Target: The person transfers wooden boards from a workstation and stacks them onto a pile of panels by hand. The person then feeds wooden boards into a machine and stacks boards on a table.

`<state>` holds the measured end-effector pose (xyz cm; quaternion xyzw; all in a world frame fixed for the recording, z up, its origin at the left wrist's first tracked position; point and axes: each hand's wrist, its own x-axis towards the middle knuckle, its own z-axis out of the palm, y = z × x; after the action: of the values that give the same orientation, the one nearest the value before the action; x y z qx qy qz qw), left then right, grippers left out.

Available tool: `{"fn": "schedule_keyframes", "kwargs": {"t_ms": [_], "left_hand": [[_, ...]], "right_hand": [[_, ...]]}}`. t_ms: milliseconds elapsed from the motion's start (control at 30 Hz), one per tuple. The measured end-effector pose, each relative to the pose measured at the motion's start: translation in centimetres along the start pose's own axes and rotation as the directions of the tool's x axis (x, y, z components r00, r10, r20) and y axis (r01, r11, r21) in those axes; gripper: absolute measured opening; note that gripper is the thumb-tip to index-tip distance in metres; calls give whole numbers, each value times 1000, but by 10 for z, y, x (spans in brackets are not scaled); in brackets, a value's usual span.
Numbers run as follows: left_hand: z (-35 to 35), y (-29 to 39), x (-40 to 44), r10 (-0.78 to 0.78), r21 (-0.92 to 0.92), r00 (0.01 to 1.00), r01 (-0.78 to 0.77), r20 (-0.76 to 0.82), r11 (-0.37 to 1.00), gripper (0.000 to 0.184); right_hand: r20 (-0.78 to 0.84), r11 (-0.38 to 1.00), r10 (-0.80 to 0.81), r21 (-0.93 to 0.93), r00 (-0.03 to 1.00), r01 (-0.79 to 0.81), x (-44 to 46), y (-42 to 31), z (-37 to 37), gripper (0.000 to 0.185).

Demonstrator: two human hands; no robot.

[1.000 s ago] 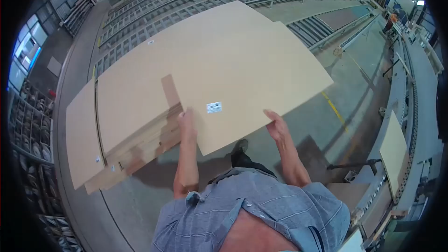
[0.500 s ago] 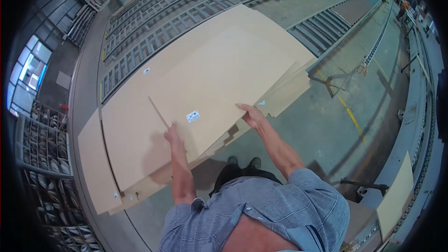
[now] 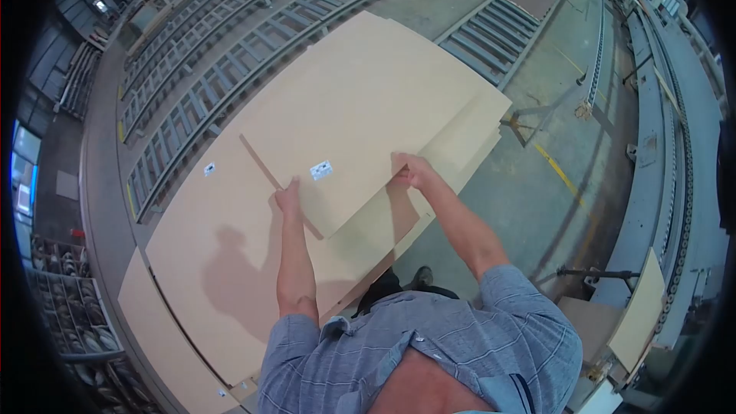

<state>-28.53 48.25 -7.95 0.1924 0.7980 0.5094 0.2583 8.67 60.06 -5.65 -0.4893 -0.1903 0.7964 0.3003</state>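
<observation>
A large tan board [image 3: 360, 107] with a white label [image 3: 322, 170] lies on top of a stack of similar boards. My left hand [image 3: 288, 196] is closed on its left edge, which shows as a darker strip. At its near edge, my right hand [image 3: 414, 170] grips with the thumb on top and the other fingers partly hidden under the board. Below it, a wide tan board [image 3: 207, 253] of the stack shows to the left and along the near side, with a second small label [image 3: 209, 169] on it.
Another tan board pile [image 3: 165, 337] stands at the left across a narrow gap. Roller conveyors [image 3: 261, 54] run behind the stack, and another roller section [image 3: 479, 42] lies at the back right. Racks of round parts [image 3: 73, 307] stand left. A long machine [image 3: 652, 146] lines the right.
The held board has slid away from my body over the stack, baring more of the board beneath along the near side. Both hands keep their grip. My view has turned somewhat.
</observation>
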Motion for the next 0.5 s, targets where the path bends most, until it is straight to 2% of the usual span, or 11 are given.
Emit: {"fn": "schedule_keyframes", "kwargs": {"t_ms": [67,167,267,367,500], "left_hand": [[18,3,18,40,82,997,-45,67,996,56],[26,8,27,-63,248,990,31,123,968,59],[26,12,31,56,370,986,-112,159,922,67],[18,21,40,53,573,970,-185,238,798,71],[1,63,23,-127,691,928,-165,351,704,68]], "right_hand": [[-66,987,-67,-152,996,57,-5,-17,1,38],[44,962,-119,-243,992,126,2,-9,-38,37],[-230,898,-428,-223,874,380,-73,-22,-7,35],[-210,925,-378,-120,902,360,-121,2,-26,39],[-357,967,-240,-6,903,254,-163,70,-79,33]]}}
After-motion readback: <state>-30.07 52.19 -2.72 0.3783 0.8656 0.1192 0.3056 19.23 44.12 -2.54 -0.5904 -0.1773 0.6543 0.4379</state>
